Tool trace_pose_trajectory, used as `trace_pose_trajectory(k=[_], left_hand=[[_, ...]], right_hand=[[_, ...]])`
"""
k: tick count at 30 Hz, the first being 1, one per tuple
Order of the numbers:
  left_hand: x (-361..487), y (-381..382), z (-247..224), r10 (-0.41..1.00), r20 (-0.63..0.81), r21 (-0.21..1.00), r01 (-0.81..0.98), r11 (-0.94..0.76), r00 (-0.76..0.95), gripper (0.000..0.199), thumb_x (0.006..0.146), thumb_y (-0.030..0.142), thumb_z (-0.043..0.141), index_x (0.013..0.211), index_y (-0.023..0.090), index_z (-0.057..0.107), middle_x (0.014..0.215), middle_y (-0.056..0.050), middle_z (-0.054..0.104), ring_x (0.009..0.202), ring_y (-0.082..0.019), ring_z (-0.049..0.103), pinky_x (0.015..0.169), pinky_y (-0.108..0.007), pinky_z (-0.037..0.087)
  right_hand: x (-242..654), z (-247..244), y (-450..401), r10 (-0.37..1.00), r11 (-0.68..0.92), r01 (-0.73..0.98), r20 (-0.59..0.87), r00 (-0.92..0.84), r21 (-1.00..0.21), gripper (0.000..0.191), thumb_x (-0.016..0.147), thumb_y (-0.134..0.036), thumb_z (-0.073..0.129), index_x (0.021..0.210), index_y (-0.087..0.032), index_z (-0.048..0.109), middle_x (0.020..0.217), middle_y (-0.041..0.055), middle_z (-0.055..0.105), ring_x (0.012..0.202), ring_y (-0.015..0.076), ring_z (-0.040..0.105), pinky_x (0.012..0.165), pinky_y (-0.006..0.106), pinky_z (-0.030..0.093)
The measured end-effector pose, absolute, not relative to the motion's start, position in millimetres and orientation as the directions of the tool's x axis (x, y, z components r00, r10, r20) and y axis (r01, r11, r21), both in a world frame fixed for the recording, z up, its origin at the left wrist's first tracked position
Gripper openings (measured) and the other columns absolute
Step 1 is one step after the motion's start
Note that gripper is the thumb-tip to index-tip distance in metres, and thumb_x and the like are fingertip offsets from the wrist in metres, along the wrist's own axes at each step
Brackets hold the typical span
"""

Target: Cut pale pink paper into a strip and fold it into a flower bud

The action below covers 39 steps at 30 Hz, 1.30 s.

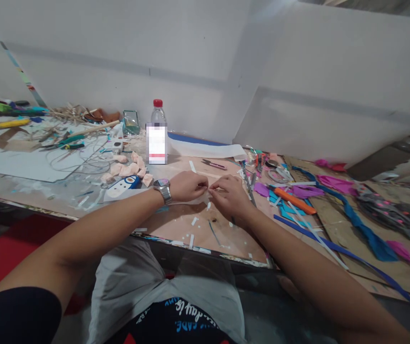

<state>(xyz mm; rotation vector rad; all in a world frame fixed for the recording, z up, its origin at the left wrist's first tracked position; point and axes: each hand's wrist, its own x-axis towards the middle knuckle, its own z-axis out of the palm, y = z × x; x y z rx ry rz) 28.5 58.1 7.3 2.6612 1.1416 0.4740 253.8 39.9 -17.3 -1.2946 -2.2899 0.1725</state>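
My left hand point(189, 186) and right hand point(231, 196) meet over the middle of the table point(176, 229), thumb and forefinger of each drawn together in a fine pinch on a small pale bit point(210, 188). It sits right where my fingertips come together, mostly hidden by them, so I cannot tell whether it is paper or something else, nor how it is folded. Something this slight calls for the very tips of the fingers and a light, even squeeze; too hard a press would probably crease it, and pulling my hands apart would likely tear it. The best way, I judge, is to let one hand be the anchor while the other makes the small adjustments, wrists low, so that any wobble dies out before it reaches the fingertips. The watch point(163, 190) on my left wrist is near the pale sheet point(129, 195) beneath that arm, so a careless slide could drag it. Loose white strips point(191, 241) lie scattered on the table in front of me, light enough that a sleeve or quick breath might shift them. The dark tool point(215, 164) lies just beyond my hands, too small to name surely, and the orange cutter point(294, 200) is off to my right, clear of my fingers.
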Motion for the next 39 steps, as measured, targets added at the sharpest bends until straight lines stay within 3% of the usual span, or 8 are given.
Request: trace_pose_trajectory(k=[17, 24, 33, 39], left_hand=[[26.0, 59.0, 8.5, 0.82, 0.195, 0.328, 0.752, -0.572, 0.539, 0.028, 0.089, 0.031, 0.052, 0.097, 0.021, 0.077, 0.096, -0.009, 0.079, 0.089, -0.026, 0.07, 0.074, -0.033, 0.043], [26.8, 60.0, 7.8, 0.799, 0.158, 0.41, 0.698, -0.587, 0.58, 0.029, 0.09, 0.03, 0.053, 0.1, 0.02, 0.078, 0.095, -0.006, 0.08, 0.084, -0.02, 0.067, 0.073, -0.03, 0.041], [27.4, 58.2, 13.7, 0.774, 0.058, 0.533, 0.636, -0.558, 0.631, 0.034, 0.087, 0.035, 0.053, 0.093, 0.016, 0.081, 0.081, -0.005, 0.077, 0.072, -0.016, 0.061, 0.066, -0.028, 0.037], [27.4, 60.6, 11.2, 0.746, -0.024, 0.592, 0.611, -0.526, 0.666, 0.031, 0.085, 0.033, 0.051, 0.083, 0.015, 0.077, 0.076, -0.004, 0.073, 0.071, -0.015, 0.058, 0.065, -0.028, 0.037]], right_hand=[[253.0, -10.6, 36.7, 0.86, 0.481, 0.806, 0.367, -0.356, -0.345, 0.018, 0.095, -0.036, 0.066, 0.093, -0.022, 0.078, 0.102, 0.0053, 0.077, 0.11, 0.025, 0.06, 0.104, 0.045, 0.023], [251.8, -11.5, 37.4, 0.845, 0.516, 0.781, 0.361, -0.395, -0.352, 0.02, 0.095, -0.04, 0.069, 0.091, -0.024, 0.079, 0.1, 0.0041, 0.078, 0.107, 0.0223, 0.061, 0.105, 0.044, 0.022], [250.2, -10.8, 34.3, 0.811, 0.577, 0.733, 0.358, -0.462, -0.36, 0.02, 0.097, -0.039, 0.065, 0.098, -0.024, 0.078, 0.101, 0.0036, 0.079, 0.098, 0.0189, 0.066, 0.104, 0.043, 0.025], [249.6, -10.8, 33.4, 0.795, 0.598, 0.719, 0.371, -0.479, -0.354, 0.02, 0.097, -0.038, 0.065, 0.093, -0.023, 0.078, 0.097, 0.0033, 0.079, 0.093, 0.0175, 0.067, 0.105, 0.043, 0.025]])
